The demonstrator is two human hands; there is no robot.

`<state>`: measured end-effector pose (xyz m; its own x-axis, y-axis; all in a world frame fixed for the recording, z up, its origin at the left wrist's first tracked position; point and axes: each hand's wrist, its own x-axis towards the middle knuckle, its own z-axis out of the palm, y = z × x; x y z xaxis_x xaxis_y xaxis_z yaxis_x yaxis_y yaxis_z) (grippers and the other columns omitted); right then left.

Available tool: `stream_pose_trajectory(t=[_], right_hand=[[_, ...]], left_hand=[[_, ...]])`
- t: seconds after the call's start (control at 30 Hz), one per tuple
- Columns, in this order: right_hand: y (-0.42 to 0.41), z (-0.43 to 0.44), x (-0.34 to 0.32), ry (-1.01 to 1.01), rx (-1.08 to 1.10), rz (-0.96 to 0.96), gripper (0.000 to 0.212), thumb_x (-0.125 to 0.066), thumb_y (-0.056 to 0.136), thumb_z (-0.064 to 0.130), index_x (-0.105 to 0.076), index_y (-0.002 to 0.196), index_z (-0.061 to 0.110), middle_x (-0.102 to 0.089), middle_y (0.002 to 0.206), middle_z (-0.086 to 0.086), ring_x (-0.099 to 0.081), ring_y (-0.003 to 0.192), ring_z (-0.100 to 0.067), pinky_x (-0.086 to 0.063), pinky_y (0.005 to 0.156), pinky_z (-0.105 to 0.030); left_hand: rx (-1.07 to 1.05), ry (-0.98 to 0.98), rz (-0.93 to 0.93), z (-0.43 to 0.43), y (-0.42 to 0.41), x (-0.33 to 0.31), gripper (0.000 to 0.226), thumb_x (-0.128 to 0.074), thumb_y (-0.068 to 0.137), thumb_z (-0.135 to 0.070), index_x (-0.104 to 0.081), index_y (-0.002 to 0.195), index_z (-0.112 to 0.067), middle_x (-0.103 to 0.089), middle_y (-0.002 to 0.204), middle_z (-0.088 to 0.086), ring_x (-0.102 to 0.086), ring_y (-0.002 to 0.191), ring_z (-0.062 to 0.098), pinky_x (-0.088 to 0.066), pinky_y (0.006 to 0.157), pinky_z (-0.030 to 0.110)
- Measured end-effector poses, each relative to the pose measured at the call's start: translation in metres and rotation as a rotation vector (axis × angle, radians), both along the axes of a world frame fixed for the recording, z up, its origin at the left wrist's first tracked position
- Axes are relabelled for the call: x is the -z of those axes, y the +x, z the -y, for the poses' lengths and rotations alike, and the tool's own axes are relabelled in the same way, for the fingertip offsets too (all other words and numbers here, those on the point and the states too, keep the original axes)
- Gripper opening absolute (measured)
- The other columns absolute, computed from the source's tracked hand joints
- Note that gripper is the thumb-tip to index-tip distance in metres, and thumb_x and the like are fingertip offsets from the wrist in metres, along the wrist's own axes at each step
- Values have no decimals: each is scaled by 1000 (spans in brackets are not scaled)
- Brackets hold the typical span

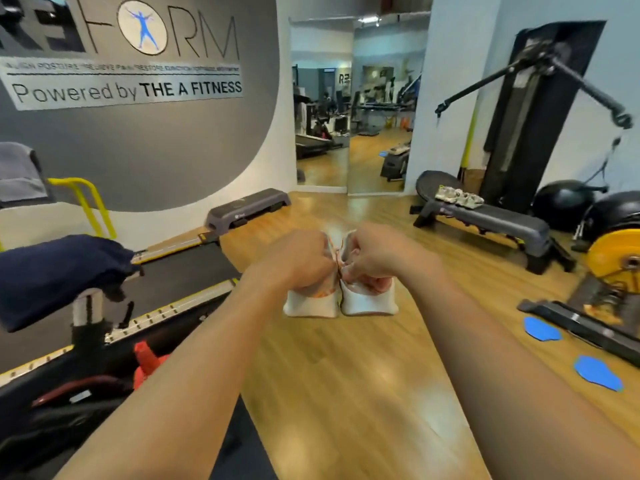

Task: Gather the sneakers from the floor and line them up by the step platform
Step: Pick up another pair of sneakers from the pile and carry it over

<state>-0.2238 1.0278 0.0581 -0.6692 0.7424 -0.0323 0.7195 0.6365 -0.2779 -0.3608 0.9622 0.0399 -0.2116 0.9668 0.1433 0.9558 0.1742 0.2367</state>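
Head view: left hand (298, 261) is gripping one white sneaker (311, 303) at its collar. Right hand (374, 258) is gripping the other white sneaker (369, 303). The two are touching, probably lifted off the wooden floor (346, 393). A grey sneaker pair (459, 197) is sitting on the step platform (502, 223). Best approach: holding heels level, setting both down side by side beside it.

Pair of white sneakers, orange trim, heels toward camera, side by side and touching: left sneaker (311, 301) gripped at collar by left hand (298, 261), right sneaker (370, 302) by right hand (379, 258); unclear whether soles rest on wood floor (346, 393). Pale grey sneakers (459, 197) sit paired atop dark step platform (505, 221) at right; second step platform (249, 206) against far wall
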Motion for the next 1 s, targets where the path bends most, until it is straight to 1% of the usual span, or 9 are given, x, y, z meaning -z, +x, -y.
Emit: stream_pose_trajectory(t=[0.1,0.2,0.3,0.43,0.5,0.63,0.7,0.87,1.0], right_hand=[[13,-59,7,27,65,11,30,-77,72,32,-72,97,15,-70,94,-8,-65,85,-25,-53,69,-32],[25,-114,7,59,172,14,36,-75,73,34,-69,102,15,-68,98,-9,-64,88,-28,-54,70,-35],[38,-171,6,62,255,8,33,-74,73,36,-69,100,17,-68,94,-7,-64,85,-26,-51,63,-31],[58,-249,6,88,366,4,15,-74,72,33,-63,70,24,-60,68,1,-57,64,-19,-35,46,-26],[67,-295,5,76,417,-6,25,-75,72,33,-54,59,28,-54,59,8,-52,55,-12,-31,43,-24],[82,-394,10,70,435,44,13,-74,73,36,-67,75,25,-64,71,3,-60,65,-16,-42,47,-25],[87,-444,10,68,451,46,24,-74,73,38,-70,86,17,-68,80,-1,-63,72,-19,-48,54,-28],[95,-554,6,63,475,-11,14,-76,72,37,-67,80,31,-55,66,12,-51,58,-7,-35,46,-23],[90,-653,10,33,492,-43,18,-77,73,36,-63,82,31,-50,66,15,-47,59,-3,-32,45,-22]], left_hand=[[108,6,-12,-76,6,8,15,-51,78,-22,-60,70,-13,-59,69,7,-55,63,22,-36,48,29],[216,29,-65,-150,14,5,13,-54,76,-23,-58,66,-16,-59,69,5,-54,63,21,-31,48,27],[307,29,-55,-225,20,3,12,-53,78,-29,-59,71,-22,-61,74,3,-56,68,21,-37,51,28],[392,20,-1,-318,32,3,11,-54,79,-30,-60,73,-23,-61,76,1,-57,70,20,-41,55,28],[439,29,-14,-369,40,6,15,-54,81,-32,-54,68,-24,-58,74,-2,-57,70,19,-39,55,28],[488,59,-6,-468,56,15,20,-54,82,-30,-47,64,-26,-52,68,-5,-53,69,21,-36,54,29],[486,50,21,-518,58,15,18,-54,81,-28,-48,65,-26,-52,68,-6,-53,67,19,-34,51,27],[500,44,65,-640,52,9,18,-57,78,-25,-50,62,-25,-53,68,-4,-55,72,23,-35,52,28],[528,75,51,-751,49,10,21,-58,76,-26,-47,57,-26,-48,62,-11,-46,60,14,-27,48,26]])
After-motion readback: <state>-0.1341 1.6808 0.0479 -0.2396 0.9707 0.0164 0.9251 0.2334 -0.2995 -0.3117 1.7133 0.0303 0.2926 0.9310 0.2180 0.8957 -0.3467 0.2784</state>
